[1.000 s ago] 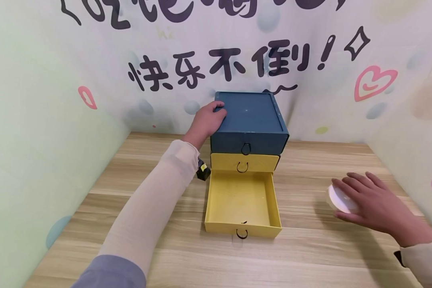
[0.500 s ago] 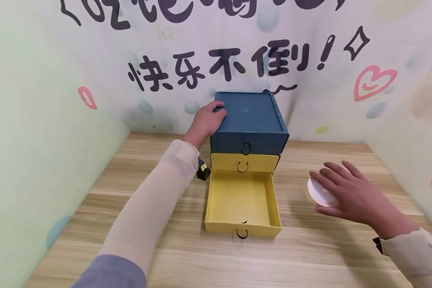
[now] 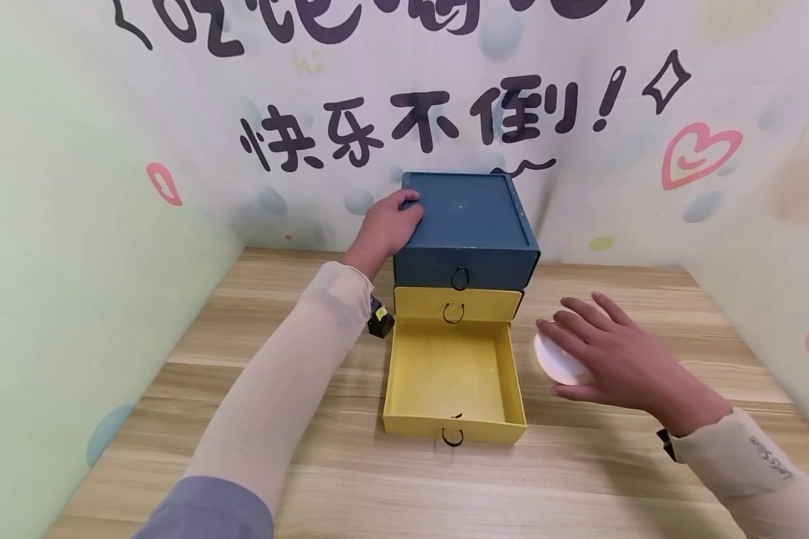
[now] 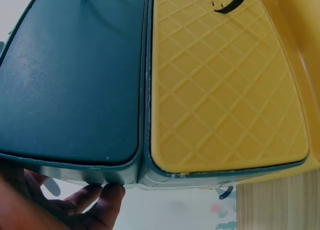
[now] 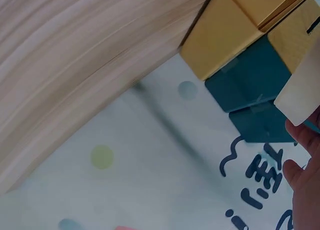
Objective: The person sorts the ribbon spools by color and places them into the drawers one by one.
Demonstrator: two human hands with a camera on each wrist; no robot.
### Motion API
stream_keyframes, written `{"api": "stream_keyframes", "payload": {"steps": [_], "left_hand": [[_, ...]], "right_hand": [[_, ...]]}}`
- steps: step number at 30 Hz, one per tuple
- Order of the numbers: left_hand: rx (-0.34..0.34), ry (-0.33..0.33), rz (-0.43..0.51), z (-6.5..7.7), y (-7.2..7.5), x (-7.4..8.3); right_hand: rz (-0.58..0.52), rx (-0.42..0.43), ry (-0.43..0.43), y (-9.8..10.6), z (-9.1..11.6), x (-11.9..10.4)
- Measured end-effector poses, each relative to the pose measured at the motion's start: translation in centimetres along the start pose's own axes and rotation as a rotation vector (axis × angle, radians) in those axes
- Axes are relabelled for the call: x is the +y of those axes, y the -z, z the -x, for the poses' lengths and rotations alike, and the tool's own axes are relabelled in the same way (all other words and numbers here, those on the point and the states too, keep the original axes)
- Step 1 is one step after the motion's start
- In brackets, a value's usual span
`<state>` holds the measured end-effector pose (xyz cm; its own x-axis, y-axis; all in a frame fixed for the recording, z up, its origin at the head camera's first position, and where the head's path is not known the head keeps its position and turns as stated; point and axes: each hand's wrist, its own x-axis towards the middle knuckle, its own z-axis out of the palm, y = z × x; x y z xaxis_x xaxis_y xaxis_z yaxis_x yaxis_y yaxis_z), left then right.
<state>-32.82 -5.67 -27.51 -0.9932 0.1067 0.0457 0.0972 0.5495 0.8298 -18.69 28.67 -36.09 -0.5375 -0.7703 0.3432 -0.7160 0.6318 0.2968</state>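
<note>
A stacked desktop drawer unit stands at the back of the table, blue on top with yellow drawer fronts below. Its lowest yellow drawer is pulled out, with nothing visible inside. My left hand grips the upper left edge of the unit; in the left wrist view its bent fingers touch the blue side. My right hand holds a round white object between thumb and fingers, above the table just right of the pulled-out drawer. The object's pale side shows in the right wrist view; its kind is unclear.
The wood-grain table runs under everything. A printed cloth with dark lettering hangs directly behind the unit, and pale walls close in both sides. Black loop pulls stick out from the drawer fronts.
My right hand has moved left with the round white object, coming closer to the pulled-out drawer. The left hand and the drawer unit have stayed in place.
</note>
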Motion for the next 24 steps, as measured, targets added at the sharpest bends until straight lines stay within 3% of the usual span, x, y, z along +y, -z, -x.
{"api": "stream_keyframes", "payload": {"steps": [8, 24], "left_hand": [[-0.004, 0.0, -0.007, -0.1, -0.1, -0.1], [0.0, -0.013, -0.017, -0.2, -0.1, 0.0]], "right_hand": [[-0.012, 0.017, 0.068, -0.8, -2.6, -1.2], [0.026, -0.062, 0.184, -2.3, -6.5, -3.3]]}}
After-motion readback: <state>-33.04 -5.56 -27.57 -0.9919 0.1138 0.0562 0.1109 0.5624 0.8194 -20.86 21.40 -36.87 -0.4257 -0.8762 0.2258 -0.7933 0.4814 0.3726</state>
